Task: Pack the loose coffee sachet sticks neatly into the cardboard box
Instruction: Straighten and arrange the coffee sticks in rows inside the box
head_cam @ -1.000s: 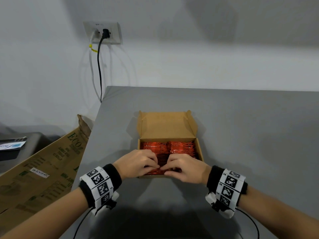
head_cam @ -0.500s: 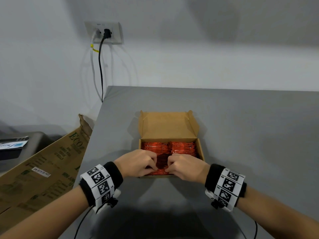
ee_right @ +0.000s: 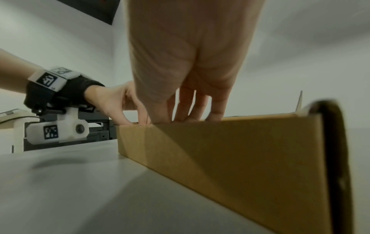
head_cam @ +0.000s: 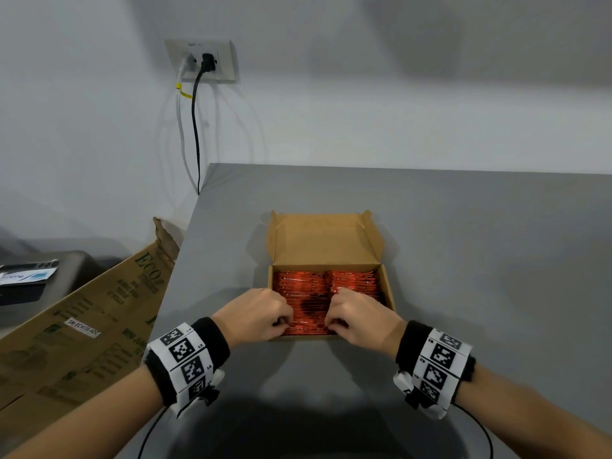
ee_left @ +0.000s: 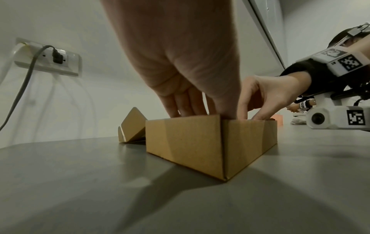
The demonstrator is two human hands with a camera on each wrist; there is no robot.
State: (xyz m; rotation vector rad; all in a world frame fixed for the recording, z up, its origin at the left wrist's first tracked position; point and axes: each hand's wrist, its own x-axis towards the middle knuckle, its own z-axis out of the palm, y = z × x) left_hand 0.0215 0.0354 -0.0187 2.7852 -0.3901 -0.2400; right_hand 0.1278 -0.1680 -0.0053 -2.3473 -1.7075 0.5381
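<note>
My left hand (head_cam: 256, 313) curls its fingers down onto the red sachet sticks (head_cam: 351, 283) in the cardboard box (head_cam: 389, 286); my right hand (head_cam: 359, 314) does likewise. Whether either pinches a stick, I cannot tell.

I see my left hand (head_cam: 255, 311) and right hand (head_cam: 359, 314) side by side, palms down, fingers (ee_left: 181, 102) curled downward, wrists raised behind them.

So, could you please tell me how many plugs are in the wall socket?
2: a black plug on the right of the wall socket, and a white plug on its left.
</note>
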